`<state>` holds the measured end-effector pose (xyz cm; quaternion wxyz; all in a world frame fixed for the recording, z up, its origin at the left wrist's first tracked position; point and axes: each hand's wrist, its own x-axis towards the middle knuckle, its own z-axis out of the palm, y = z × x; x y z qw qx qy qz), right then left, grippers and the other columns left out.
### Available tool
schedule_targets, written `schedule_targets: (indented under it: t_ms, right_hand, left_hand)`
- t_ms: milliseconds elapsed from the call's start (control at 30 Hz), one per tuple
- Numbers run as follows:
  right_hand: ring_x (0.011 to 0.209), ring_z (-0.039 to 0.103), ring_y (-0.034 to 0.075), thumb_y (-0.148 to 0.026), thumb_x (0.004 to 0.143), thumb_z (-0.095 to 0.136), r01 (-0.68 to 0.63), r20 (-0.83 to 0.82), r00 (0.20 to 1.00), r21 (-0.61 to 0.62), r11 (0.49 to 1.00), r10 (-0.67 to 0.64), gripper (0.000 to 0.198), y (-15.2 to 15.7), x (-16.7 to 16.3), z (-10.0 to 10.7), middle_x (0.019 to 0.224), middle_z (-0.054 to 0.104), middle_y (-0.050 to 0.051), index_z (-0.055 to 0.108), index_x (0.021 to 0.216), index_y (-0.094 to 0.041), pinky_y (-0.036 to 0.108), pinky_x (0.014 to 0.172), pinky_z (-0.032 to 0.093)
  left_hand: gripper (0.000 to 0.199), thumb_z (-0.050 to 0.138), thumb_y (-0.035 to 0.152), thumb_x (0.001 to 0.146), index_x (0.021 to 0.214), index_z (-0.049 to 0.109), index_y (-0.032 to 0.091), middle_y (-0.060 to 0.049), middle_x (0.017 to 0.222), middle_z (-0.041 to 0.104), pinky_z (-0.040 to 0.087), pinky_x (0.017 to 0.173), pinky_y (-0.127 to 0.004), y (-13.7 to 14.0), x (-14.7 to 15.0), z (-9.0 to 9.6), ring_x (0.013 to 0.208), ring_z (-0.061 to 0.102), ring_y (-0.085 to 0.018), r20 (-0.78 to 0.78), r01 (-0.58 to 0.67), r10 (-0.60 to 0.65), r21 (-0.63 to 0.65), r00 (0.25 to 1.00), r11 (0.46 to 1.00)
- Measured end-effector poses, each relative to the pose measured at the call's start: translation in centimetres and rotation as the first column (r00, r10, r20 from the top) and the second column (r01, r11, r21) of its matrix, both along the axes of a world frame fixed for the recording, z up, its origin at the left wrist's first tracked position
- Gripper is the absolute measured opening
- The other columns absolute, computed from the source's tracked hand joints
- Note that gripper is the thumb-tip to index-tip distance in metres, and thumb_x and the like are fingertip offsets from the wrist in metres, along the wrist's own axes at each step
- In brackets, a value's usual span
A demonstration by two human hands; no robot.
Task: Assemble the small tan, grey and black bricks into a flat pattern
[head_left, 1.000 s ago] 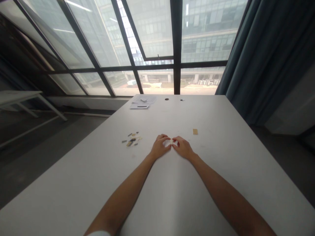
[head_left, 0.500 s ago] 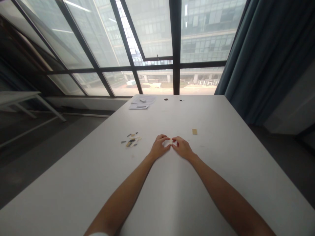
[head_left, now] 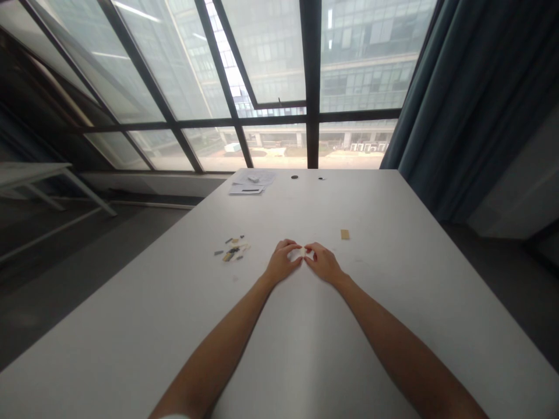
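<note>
My left hand [head_left: 283, 260] and my right hand [head_left: 322, 260] meet over the middle of the white table [head_left: 279, 337]. Thumbs and fingertips of both pinch a small cream-white piece [head_left: 303, 251], mostly covered by the fingers; it looks like a toy building brick. To the left lies a loose pile of small bricks [head_left: 233, 251] in grey, black, tan and cream. A flat tan square plate [head_left: 345, 234] rests on the table beyond my right hand.
White papers [head_left: 247, 189] with a small object on them lie at the table's far left corner. Cable holes [head_left: 294, 177] sit near the far edge. Behind are large windows, with a blue curtain [head_left: 463, 105] on the right and another table [head_left: 35, 170] on the left.
Both hands stay in the same place around the cream-white piece, which seems to have turned slightly between the fingertips. The pile and the tan plate have not moved.
</note>
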<state>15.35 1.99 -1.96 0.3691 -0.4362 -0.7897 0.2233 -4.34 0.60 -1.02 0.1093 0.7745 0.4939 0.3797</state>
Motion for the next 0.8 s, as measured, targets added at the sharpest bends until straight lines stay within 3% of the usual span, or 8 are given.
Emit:
schedule_targets:
  t_ms: [800]
  right_hand:
    - [0.071,0.057,0.013,-0.022,0.086,0.063,0.001,0.018,1.000,-0.005,1.000,-0.001,0.025,-0.10,-0.08,0.29,0.102,0.068,0.003,0.066,0.111,-0.021,0.026,0.070,0.045]
  left_hand:
    - [0.031,0.073,0.021,0.079,0.109,0.072,0.024,-0.006,0.108,0.064,0.049,0.099,-0.040,0.16,-0.03,-0.25,0.107,0.058,-0.023,-0.011,0.010,-0.010,-0.005,1.000,1.000]
